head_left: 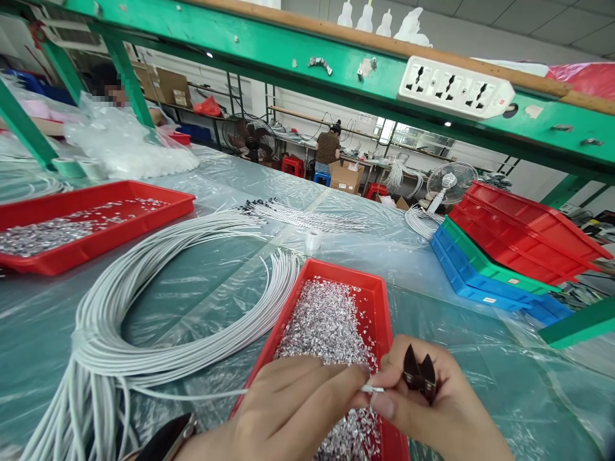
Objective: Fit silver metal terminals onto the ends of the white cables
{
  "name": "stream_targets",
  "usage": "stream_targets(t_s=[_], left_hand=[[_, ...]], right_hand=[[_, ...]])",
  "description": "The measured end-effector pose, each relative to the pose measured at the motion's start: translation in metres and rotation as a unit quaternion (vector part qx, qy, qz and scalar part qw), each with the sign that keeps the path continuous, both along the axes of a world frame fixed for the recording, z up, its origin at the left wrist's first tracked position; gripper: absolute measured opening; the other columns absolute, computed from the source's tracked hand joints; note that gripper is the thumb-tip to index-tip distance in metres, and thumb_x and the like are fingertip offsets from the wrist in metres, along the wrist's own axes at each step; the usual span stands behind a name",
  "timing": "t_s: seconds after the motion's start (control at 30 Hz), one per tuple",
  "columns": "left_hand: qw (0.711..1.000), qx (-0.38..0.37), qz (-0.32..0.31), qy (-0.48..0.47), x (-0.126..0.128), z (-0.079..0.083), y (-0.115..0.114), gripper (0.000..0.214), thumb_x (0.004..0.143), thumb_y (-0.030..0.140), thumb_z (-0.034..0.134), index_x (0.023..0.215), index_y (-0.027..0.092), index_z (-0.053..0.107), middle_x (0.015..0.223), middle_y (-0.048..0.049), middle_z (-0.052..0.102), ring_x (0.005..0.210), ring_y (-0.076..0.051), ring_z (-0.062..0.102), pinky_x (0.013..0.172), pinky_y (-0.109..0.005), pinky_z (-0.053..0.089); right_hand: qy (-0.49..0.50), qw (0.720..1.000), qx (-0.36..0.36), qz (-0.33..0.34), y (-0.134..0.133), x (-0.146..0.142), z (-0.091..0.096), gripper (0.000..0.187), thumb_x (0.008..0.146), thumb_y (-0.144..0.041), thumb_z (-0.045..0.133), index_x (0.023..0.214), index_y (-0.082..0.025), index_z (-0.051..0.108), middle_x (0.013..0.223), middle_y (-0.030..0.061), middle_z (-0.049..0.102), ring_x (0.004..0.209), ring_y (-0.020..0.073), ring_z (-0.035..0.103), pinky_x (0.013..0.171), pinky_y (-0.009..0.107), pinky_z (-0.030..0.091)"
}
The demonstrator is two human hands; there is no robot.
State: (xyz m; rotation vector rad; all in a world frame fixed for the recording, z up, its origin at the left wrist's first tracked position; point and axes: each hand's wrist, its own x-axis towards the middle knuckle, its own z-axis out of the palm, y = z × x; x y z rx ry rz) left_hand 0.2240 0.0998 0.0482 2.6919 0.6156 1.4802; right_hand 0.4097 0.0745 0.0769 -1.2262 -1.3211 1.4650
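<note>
My left hand is closed around a thin white cable, whose short tip pokes out between thumb and fingers. Thumb and forefinger of my right hand pinch at that tip. Tucked in the same right hand is a pair of cutting pliers, dark jaws pointing up and apart, handles hidden by the fingers. Both hands are over a red tray full of small shiny silver pieces. The cable runs left to a large coiled bundle of white cables.
Another red tray with silver pieces lies left. Straight cables with dark ends and a small white roll lie beyond. Stacked red, green and blue crates stand right. A green shelf beam with a power strip crosses above.
</note>
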Motion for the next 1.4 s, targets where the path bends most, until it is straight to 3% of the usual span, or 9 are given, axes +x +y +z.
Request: stream_targets(t_s=[0.13,0.33,0.6,0.73,0.83,1.07,1.2,1.3,1.4], left_hand=[[0.999,0.028,0.008,-0.029,0.003,-0.004,0.001,0.029,0.101,0.019,0.029,0.101,0.013,0.057,0.076,-0.0034,0.073,0.063,-0.011,0.068,0.057,-0.021,0.053],[1.0,0.009,0.011,0.022,-0.001,0.0,0.0,0.027,0.101,0.017,0.03,0.108,0.013,0.056,0.084,-0.0047,0.074,0.071,-0.011,0.07,0.065,-0.02,0.055],[1.0,0.007,0.009,-0.015,-0.001,0.002,0.005,0.021,0.099,0.014,0.037,0.104,0.009,0.057,0.086,-0.0058,0.075,0.07,-0.01,0.07,0.064,-0.019,0.055],[1.0,-0.003,0.005,0.023,-0.003,0.0,0.003,0.024,0.1,0.013,0.033,0.111,0.009,0.054,0.095,-0.0079,0.074,0.081,-0.011,0.07,0.069,-0.02,0.055],[1.0,0.006,0.004,0.009,-0.003,0.002,0.002,0.025,0.1,0.015,0.033,0.109,0.009,0.055,0.089,-0.0069,0.074,0.076,-0.011,0.069,0.067,-0.02,0.055],[0.994,0.082,0.059,0.036,-0.001,-0.012,0.0,0.037,0.101,0.013,0.025,0.115,0.012,0.058,0.091,-0.0048,0.075,0.08,-0.013,0.07,0.076,-0.024,0.055],[0.981,0.169,0.096,0.006,0.006,-0.02,-0.001,0.04,0.101,0.02,0.024,0.122,0.007,0.055,0.081,-0.0087,0.075,0.071,-0.017,0.069,0.066,-0.027,0.056],[0.984,0.136,0.108,0.03,0.007,-0.017,-0.003,0.04,0.102,0.018,0.022,0.119,0.008,0.056,0.083,-0.0096,0.075,0.076,-0.018,0.07,0.068,-0.028,0.055],[0.996,0.045,0.066,0.032,0.005,-0.012,-0.002,0.034,0.102,0.017,0.025,0.11,0.011,0.058,0.088,-0.0074,0.075,0.078,-0.014,0.07,0.07,-0.023,0.054]], right_hand=[[0.044,0.999,0.007,0.016,0.001,0.005,-0.01,0.025,0.069,-0.039,0.079,0.068,-0.021,0.062,0.059,-0.0046,0.045,0.053,0.0102,0.031,0.049,0.027,0.017],[0.087,0.995,-0.038,0.003,0.006,0.001,-0.005,0.023,0.058,-0.013,0.081,0.062,-0.02,0.06,0.057,-0.006,0.05,0.054,0.0094,0.035,0.051,0.025,0.022],[-0.004,1.0,0.017,-0.023,0.005,-0.003,-0.002,0.013,0.067,-0.021,0.071,0.066,-0.021,0.059,0.049,-0.0103,0.032,0.047,0.008,0.019,0.048,0.026,0.015],[-0.003,0.999,0.021,-0.024,0.004,-0.003,0.001,0.017,0.066,-0.024,0.077,0.066,-0.02,0.06,0.051,-0.0084,0.037,0.048,0.0087,0.023,0.049,0.027,0.015],[-0.015,1.0,0.017,-0.021,0.005,0.0,0.0,0.021,0.064,-0.025,0.08,0.064,-0.02,0.06,0.051,-0.0087,0.037,0.048,0.008,0.021,0.048,0.026,0.014],[-0.006,0.999,0.046,-0.006,0.008,0.006,-0.021,0.015,0.071,-0.029,0.073,0.065,-0.021,0.061,0.05,-0.0077,0.036,0.047,0.0086,0.022,0.046,0.026,0.017],[0.003,1.0,0.012,-0.007,0.01,0.004,-0.019,0.019,0.061,-0.02,0.078,0.061,-0.02,0.059,0.05,-0.0076,0.04,0.048,0.0081,0.025,0.048,0.026,0.019],[0.02,0.999,0.011,-0.021,0.01,0.002,-0.016,0.017,0.059,-0.02,0.077,0.061,-0.02,0.06,0.054,-0.0054,0.045,0.051,0.0092,0.03,0.05,0.027,0.019],[0.038,0.999,0.006,-0.035,0.01,0.0,-0.013,0.016,0.062,-0.024,0.072,0.06,-0.021,0.056,0.054,-0.005,0.044,0.05,0.0099,0.031,0.049,0.027,0.018]])
